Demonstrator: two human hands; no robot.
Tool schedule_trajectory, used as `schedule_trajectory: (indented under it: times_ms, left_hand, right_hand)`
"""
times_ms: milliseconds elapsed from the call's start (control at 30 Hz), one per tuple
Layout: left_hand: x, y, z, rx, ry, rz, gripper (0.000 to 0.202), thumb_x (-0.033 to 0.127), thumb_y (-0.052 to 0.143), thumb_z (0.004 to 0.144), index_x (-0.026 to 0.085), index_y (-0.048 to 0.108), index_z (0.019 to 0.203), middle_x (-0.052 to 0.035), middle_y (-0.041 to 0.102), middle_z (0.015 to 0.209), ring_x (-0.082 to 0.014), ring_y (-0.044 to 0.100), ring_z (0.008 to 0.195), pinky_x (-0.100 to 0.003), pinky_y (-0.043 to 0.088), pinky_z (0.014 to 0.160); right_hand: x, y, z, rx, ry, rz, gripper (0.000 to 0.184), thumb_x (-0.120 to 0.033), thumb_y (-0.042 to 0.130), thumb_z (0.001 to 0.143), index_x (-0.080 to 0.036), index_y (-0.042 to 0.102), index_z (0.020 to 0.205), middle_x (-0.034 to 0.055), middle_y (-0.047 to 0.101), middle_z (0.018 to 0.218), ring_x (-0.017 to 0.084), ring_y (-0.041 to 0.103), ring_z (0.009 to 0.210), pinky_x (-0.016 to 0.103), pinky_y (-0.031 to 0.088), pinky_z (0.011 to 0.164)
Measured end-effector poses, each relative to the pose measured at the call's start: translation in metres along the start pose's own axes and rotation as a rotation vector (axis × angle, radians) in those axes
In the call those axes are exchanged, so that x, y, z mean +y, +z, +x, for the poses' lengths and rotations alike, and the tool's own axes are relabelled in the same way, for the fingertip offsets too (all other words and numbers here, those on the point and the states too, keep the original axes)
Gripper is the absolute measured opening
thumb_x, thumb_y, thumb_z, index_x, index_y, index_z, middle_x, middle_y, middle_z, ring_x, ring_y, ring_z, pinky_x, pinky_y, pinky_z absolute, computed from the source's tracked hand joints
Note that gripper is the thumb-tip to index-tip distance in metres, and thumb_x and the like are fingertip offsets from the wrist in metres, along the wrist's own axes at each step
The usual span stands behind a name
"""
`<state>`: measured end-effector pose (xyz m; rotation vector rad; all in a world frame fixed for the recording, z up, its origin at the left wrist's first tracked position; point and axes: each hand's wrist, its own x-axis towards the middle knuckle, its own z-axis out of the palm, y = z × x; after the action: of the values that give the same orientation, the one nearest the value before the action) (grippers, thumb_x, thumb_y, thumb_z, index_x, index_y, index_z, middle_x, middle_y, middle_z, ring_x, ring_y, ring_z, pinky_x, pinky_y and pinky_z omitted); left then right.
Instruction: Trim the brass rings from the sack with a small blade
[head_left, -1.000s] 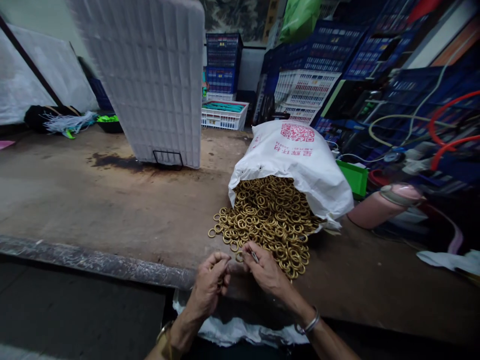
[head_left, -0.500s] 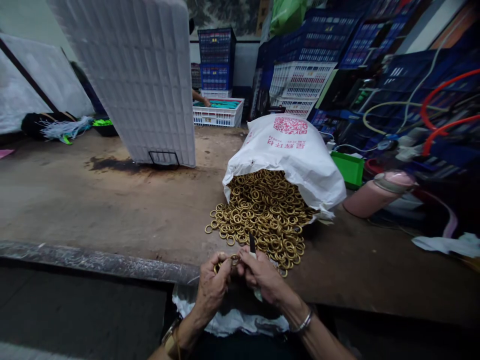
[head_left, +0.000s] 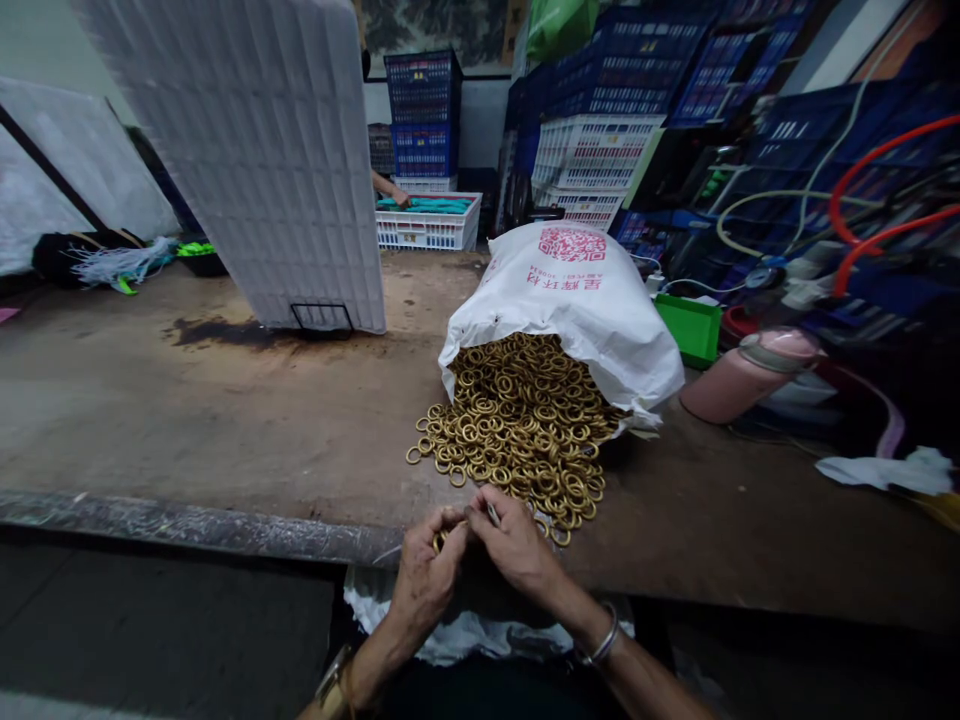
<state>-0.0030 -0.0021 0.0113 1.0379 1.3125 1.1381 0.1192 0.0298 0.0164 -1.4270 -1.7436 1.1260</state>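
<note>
At the table's front edge, my left hand (head_left: 427, 568) is closed on one or more brass-coloured rings (head_left: 439, 541), mostly hidden by the fingers. My right hand (head_left: 519, 552) meets it fingertip to fingertip. Between the right fingers shows the narrow edge of a thin, flat tool (head_left: 493, 514), too covered to name its kind. Just beyond both hands lies a heap of loose rings (head_left: 517, 440). They spill from the mouth of a white woven sack (head_left: 559, 300) with red print, lying on its side.
A tall white ribbed panel (head_left: 300, 200) stands on the wooden table (head_left: 225, 420) in a wire holder. Behind it, another person's hand (head_left: 401, 198) reaches into a white crate (head_left: 427, 232). A pink bottle (head_left: 750, 375) and green tray (head_left: 688, 330) sit at right. White cloth (head_left: 465, 637) hangs below my hands.
My fingertips have come together, covering the ring that showed between them. The tool's dark upright end has tipped out of sight, leaving a thin pale edge. The view has shifted slightly.
</note>
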Motion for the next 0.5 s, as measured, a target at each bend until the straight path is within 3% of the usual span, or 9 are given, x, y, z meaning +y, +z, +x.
schedule_trajectory:
  times_ms: [133,300,500]
  left_hand:
    - [-0.001,-0.004,-0.001,-0.022,-0.056,-0.011,0.023,0.038,0.057,0.071,0.016,0.056,0.064,0.0067,0.042,0.041,-0.006,0.034,0.035,-0.017,0.026,0.037]
    - [-0.006,-0.007,-0.003,-0.107,-0.226,-0.156,0.025,0.04,0.055,0.071,0.018,0.045,0.064,0.0077,0.041,0.045,-0.0042,0.032,0.034,-0.015,0.024,0.033]
    - [-0.01,-0.008,-0.005,-0.153,-0.299,-0.341,0.026,0.04,0.057,0.071,0.018,0.044,0.067,0.0073,0.043,0.051,-0.0027,0.034,0.036,-0.014,0.02,0.033]
  right_hand:
    - [-0.001,0.001,-0.003,-0.023,-0.08,-0.093,0.015,-0.028,0.043,0.078,-0.018,0.047,0.067,-0.005,0.044,0.059,0.009,0.039,0.053,0.02,0.028,0.051]
    - [0.001,0.003,-0.002,-0.039,-0.021,-0.055,0.018,-0.031,0.042,0.079,-0.018,0.047,0.068,-0.0049,0.044,0.059,0.009,0.04,0.056,0.02,0.03,0.053]
    - [0.003,0.005,0.0,-0.07,0.023,0.092,0.025,-0.035,0.039,0.08,-0.018,0.044,0.063,-0.005,0.042,0.054,0.009,0.038,0.052,0.02,0.031,0.052]
